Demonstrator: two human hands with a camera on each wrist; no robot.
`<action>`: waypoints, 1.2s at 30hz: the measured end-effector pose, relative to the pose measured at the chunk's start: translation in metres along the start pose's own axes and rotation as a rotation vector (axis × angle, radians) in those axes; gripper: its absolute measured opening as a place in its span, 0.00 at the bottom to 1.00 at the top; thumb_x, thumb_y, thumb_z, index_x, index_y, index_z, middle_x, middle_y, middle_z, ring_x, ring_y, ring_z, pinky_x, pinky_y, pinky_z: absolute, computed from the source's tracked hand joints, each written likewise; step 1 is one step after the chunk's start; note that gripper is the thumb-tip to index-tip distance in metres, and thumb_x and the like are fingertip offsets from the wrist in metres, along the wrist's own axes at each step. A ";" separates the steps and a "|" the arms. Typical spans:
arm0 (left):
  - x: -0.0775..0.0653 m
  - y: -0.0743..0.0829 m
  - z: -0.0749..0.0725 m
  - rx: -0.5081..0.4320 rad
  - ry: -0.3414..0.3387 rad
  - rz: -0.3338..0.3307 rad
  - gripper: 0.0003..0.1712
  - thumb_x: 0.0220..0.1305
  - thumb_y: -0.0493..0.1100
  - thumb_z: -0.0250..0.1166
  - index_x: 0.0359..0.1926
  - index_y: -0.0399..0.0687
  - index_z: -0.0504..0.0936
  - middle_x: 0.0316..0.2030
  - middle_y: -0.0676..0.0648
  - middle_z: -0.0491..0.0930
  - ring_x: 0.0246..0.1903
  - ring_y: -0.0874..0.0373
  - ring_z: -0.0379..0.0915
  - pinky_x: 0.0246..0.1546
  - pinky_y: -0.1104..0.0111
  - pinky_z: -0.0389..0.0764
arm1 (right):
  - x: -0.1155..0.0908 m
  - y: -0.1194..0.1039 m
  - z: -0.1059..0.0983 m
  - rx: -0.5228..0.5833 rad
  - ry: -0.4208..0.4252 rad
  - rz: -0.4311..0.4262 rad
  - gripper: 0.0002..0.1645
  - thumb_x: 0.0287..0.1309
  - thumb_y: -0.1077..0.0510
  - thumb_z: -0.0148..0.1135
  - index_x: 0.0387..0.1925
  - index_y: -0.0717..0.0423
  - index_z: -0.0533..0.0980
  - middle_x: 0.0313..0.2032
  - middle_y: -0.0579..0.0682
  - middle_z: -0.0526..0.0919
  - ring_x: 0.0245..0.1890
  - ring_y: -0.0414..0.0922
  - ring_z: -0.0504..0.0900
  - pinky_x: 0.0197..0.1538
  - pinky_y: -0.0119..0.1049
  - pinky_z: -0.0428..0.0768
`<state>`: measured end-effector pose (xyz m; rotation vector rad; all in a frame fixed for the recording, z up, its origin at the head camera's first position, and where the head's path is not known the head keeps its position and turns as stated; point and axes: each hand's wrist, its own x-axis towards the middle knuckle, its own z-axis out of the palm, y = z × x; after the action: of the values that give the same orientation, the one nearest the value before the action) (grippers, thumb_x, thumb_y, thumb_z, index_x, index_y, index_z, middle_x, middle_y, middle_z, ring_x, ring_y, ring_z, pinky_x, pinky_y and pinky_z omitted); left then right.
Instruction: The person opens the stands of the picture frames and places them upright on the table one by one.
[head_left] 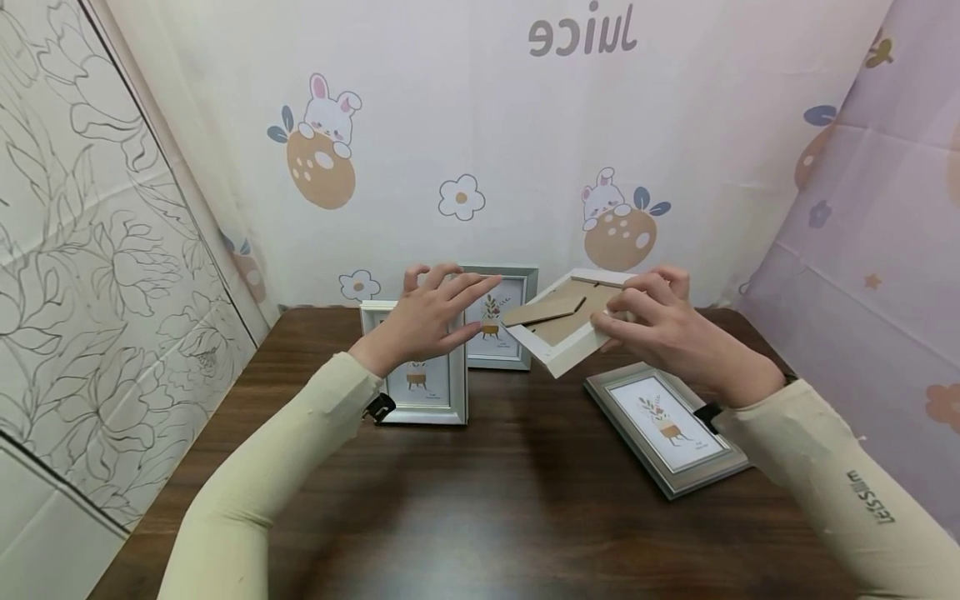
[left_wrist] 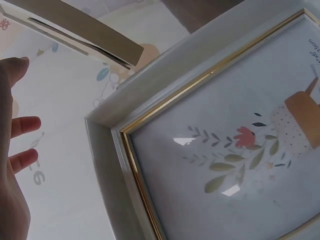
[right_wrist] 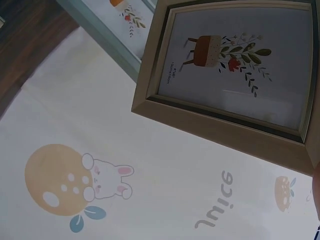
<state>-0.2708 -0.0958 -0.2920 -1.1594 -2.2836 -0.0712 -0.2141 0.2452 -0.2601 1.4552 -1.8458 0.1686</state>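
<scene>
My right hand [head_left: 656, 321] grips a light picture frame [head_left: 573, 333] by its right side, tilted above the table. Its tan backing and the stand leg [head_left: 536, 316], swung out from it, face me in the head view. From the right wrist, its front shows a potted-plant print [right_wrist: 220, 55]. My left hand [head_left: 431, 312] has its fingers extended to the right, apart from the held frame. Behind and below that hand stands a white picture frame [head_left: 431, 412], whose gold inner edge [left_wrist: 142, 185] shows from the left wrist.
A grey-green picture frame [head_left: 525, 317] stands upright at the back, partly behind the white one. Below my right hand, a grey-beige frame [head_left: 667, 429] lies face up on the dark wooden table [head_left: 465, 517]. Printed curtains [head_left: 465, 108] rise behind the table's back edge.
</scene>
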 end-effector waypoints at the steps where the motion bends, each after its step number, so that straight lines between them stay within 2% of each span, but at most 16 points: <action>1: 0.002 0.001 0.000 0.004 -0.009 0.000 0.36 0.70 0.59 0.56 0.75 0.55 0.62 0.65 0.51 0.70 0.64 0.48 0.57 0.57 0.43 0.48 | 0.000 0.000 0.000 0.000 0.002 -0.003 0.22 0.75 0.45 0.44 0.45 0.55 0.79 0.37 0.53 0.74 0.41 0.56 0.67 0.45 0.63 0.53; 12: 0.021 0.002 0.003 0.016 -0.110 -0.032 0.35 0.73 0.61 0.51 0.76 0.58 0.61 0.66 0.53 0.70 0.68 0.50 0.53 0.60 0.44 0.47 | 0.004 -0.004 -0.006 0.015 -0.007 -0.007 0.19 0.77 0.48 0.43 0.49 0.54 0.77 0.40 0.55 0.74 0.43 0.57 0.67 0.45 0.64 0.51; 23: 0.036 0.006 0.008 -0.001 -0.139 -0.012 0.32 0.74 0.61 0.49 0.73 0.57 0.66 0.65 0.54 0.71 0.68 0.51 0.53 0.61 0.47 0.46 | 0.010 -0.011 -0.010 -0.015 -0.016 -0.011 0.19 0.77 0.47 0.43 0.50 0.52 0.76 0.40 0.54 0.74 0.44 0.57 0.68 0.46 0.63 0.52; 30: 0.045 0.008 0.011 0.021 -0.219 0.028 0.29 0.76 0.61 0.45 0.71 0.60 0.69 0.66 0.55 0.71 0.70 0.52 0.52 0.61 0.48 0.46 | 0.014 -0.012 -0.009 -0.044 0.021 -0.036 0.19 0.76 0.48 0.44 0.50 0.53 0.77 0.40 0.55 0.75 0.43 0.57 0.68 0.47 0.63 0.54; 36: 0.048 0.007 0.013 -0.014 -0.265 0.091 0.28 0.77 0.60 0.45 0.71 0.58 0.70 0.64 0.55 0.73 0.69 0.54 0.53 0.62 0.49 0.47 | 0.015 -0.013 -0.004 -0.069 0.069 -0.070 0.19 0.76 0.47 0.44 0.49 0.52 0.77 0.38 0.54 0.75 0.42 0.56 0.69 0.46 0.61 0.53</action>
<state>-0.2937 -0.0531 -0.2802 -1.3470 -2.4554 0.1082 -0.2011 0.2310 -0.2519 1.4462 -1.7268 0.1177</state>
